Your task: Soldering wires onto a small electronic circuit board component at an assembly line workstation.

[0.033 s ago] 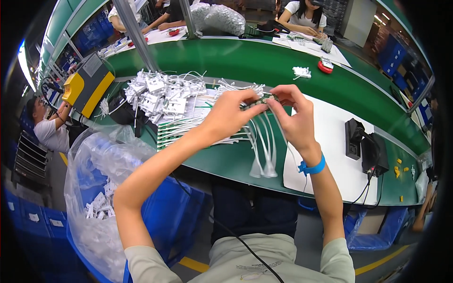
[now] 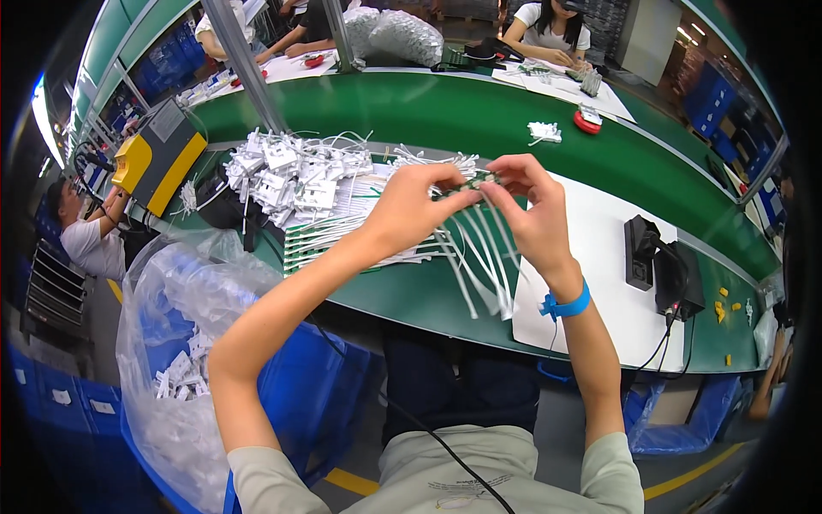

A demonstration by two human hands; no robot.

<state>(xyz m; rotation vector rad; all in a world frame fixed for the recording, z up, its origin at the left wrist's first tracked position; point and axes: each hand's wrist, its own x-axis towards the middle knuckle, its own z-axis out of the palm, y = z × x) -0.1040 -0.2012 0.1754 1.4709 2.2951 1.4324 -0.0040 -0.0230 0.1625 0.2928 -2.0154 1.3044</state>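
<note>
Between my two hands, above the bench, is a narrow green circuit board strip with several white wires hanging down from it. My left hand pinches its left end between thumb and fingers. At the right end, my right hand grips it the same way, a blue wrist strap around that wrist. Fingers hide much of the strip. Left of my hands lie rows of white wires with green boards, next to a heap of white plastic housings.
A white sheet on the green bench carries black blocks with cables. At left stand a yellow-and-grey machine and a plastic-lined blue bin holding white parts. Across the green conveyor, a person works; another sits at far left.
The hanging wires have swung and spread a little to the right. Both hands keep hold of the board strip in nearly the same place.
</note>
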